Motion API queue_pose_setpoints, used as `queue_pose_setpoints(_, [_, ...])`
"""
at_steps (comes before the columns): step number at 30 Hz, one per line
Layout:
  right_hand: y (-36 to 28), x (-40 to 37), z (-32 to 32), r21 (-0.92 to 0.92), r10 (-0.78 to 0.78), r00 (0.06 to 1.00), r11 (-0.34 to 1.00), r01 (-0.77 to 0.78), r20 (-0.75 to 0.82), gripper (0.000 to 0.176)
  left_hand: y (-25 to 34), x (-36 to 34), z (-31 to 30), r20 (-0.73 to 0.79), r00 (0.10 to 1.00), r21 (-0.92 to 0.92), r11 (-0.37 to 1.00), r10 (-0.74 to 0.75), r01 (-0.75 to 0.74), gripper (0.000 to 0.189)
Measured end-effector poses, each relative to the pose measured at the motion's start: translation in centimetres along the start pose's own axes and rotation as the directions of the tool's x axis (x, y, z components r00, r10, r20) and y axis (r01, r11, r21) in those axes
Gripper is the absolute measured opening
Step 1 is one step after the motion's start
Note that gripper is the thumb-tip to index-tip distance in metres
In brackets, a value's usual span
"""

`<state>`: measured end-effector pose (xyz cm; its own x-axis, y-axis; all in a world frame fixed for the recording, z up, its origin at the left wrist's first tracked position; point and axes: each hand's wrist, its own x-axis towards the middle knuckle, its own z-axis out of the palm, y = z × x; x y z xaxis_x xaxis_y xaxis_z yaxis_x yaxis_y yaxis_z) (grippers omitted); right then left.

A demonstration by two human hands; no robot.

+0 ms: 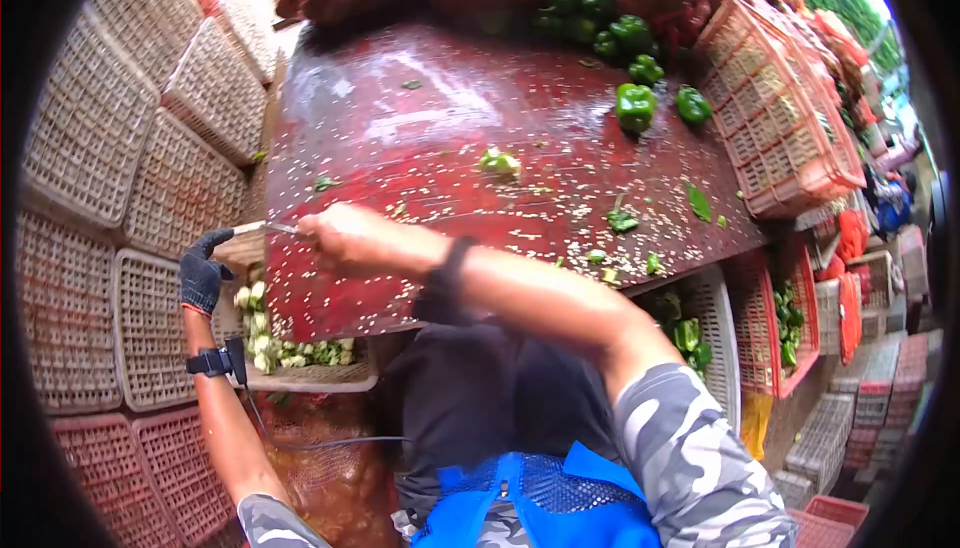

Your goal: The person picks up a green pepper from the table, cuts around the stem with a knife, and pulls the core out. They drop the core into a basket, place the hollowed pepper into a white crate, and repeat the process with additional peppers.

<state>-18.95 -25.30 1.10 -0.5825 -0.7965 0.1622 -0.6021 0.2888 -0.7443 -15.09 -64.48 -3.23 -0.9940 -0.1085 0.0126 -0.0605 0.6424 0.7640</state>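
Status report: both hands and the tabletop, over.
Left hand gloved, on thin tool, pale end. Right hand closed at its metal end. Seeds, green scraps litter red tabletop; green bell peppers beyond.

Posture, both arms: hands close together at scene left.
Left forearm point(228, 418) reached far along the left side; gloved left hand point(205, 276) was bent at the fingers, index side angled toward the right hand point(335, 236). Right forearm point(540, 293) crossed from the right, elbow bent, bare fingers curled in. Dark bands circled both wrists. The hands stood apart, not touching.
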Motion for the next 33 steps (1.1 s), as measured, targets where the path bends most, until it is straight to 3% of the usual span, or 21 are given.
queue_pose_setpoints(4, [3.0,-12.6,-9.8,-0.133,0.127,0.933,0.974,-0.181,-0.336,0.02,13.9,2.9,12.6,0.191,0.931,-0.063,0.95,0.311,-0.304,0.059])
queue_pose_setpoints(5, [3.6,-16.0,-12.0,-0.083,0.262,0.88,0.944,-0.319,-0.396,0.025,14.7,4.5,16.4,0.243,0.916,-0.131,0.947,0.319,-0.294,0.059])
queue_pose_setpoints(6, [4.1,-19.4,-14.2,-0.099,0.382,0.818,0.881,-0.463,-0.431,0.03,16.9,5.6,19.8,0.257,0.87,-0.012,0.901,0.422,-0.434,0.066])
queue_pose_setpoints(7, [6.0,-23.0,-15.3,-0.127,0.308,0.761,0.883,-0.452,-0.571,0.03,20.4,5.6,22.6,0.301,0.887,-0.024,0.933,0.349,-0.359,0.071])
queue_pose_setpoints(8, [5.9,-26.0,-16.6,-0.19,0.384,0.675,0.766,-0.614,-0.63,0.03,21.8,6.7,26.2,0.253,0.775,-0.121,0.813,0.58,-0.569,0.072])
queue_pose_setpoints(9, [7.9,-29.2,-17.1,-0.235,0.331,0.629,0.726,-0.646,-0.704,0.03,23.7,7.4,28.9,0.283,0.728,-0.16,0.779,0.625,-0.606,0.072])
queue_pose_setpoints(10, [7.8,-31.3,-17.5,-0.142,0.464,0.518,0.631,-0.762,-0.718,0.03,24.2,8.5,32.4,0.247,0.693,-0.227,0.735,0.678,-0.639,0.071])
queue_pose_setpoints(11, [8.5,-33.0,-17.5,-0.095,0.548,0.434,0.538,-0.837,-0.715,0.031,27.2,7.8,33.8,0.317,0.749,-0.197,0.813,0.582,-0.548,0.07])
queue_pose_setpoints(12, [10.5,-34.9,-16.9,-0.184,0.52,0.467,0.505,-0.843,-0.715,0.033,27.6,8.5,36.1,0.312,0.66,-0.179,0.725,0.683,-0.666,0.062])
queue_pose_setpoints(14, [11.5,-35.8,-15.0,-0.158,0.535,0.466,0.522,-0.838,-0.705,0.034,28.0,8.4,38.7,0.3,0.628,-0.071,0.673,0.718,-0.736,0.053])
queue_pose_setpoints(15, [11.4,-35.6,-14.4,-0.159,0.54,0.484,0.539,-0.827,-0.688,0.034,28.4,8.3,38.6,0.456,0.626,-0.151,0.749,0.632,-0.646,0.042])
queue_pose_setpoints(17, [10.2,-33.7,-14.0,-0.1,0.629,0.497,0.557,-0.824,-0.598,0.034,28.4,7.7,36.8,0.498,0.574,-0.112,0.704,0.651,-0.701,0.036])
queue_pose_setpoints(20, [7.8,-30.5,-14.7,-0.05,0.611,0.658,0.715,-0.698,-0.441,0.038,24.4,6.7,33.7,0.626,0.487,0.084,0.568,0.609,-0.819,0.027])
queue_pose_setpoints(21, [6.3,-29.6,-15.9,-0.047,0.608,0.658,0.718,-0.695,-0.444,0.038,23.2,5.8,31.5,0.652,0.544,0.134,0.626,0.528,-0.768,0.028])
queue_pose_setpoints(23, [3.7,-28.0,-18.9,0.181,0.675,0.707,0.738,-0.65,-0.211,0.04,19.0,3.9,26.3,0.601,0.669,0.241,0.699,0.438,-0.674,0.033])
queue_pose_setpoints(24, [3.9,-28.2,-19.7,0.28,0.588,0.768,0.804,-0.524,-0.254,0.042,16.8,3.2,23.4,0.598,0.701,0.4,0.614,0.388,-0.681,0.027])
queue_pose_setpoints(26, [5.8,-28.7,-22.3,0.377,0.525,0.785,0.835,-0.4,-0.33,0.043,14.0,1.5,18.5,0.485,0.752,0.409,0.644,0.447,-0.646,0.026])
queue_pose_setpoints(28, [7.8,-29.1,-25.7,0.236,0.643,0.661,0.762,-0.603,-0.385,0.043,12.7,-0.4,14.9,0.229,0.816,0.405,0.711,0.53,-0.575,0.031])
queue_pose_setpoints(30, [11.0,-29.5,-29.2,0.127,0.566,0.623,0.787,-0.604,-0.541,0.042,12.8,-2.2,13.4,0.175,0.851,0.385,0.761,0.495,-0.522,0.034])
queue_pose_setpoints(32, [16.6,-29.6,-33.2,-0.372,0.079,0.641,0.757,-0.537,-0.764,0.044,12.0,-4.0,13.6,0.132,0.882,0.356,0.808,0.453,-0.469,0.038])
queue_pose_setpoints(33, [20.1,-28.8,-36.4,-0.323,0.187,0.564,0.66,-0.678,-0.804,0.045,11.8,-4.6,14.7,0.066,0.963,0.126,0.956,0.26,-0.266,0.038])
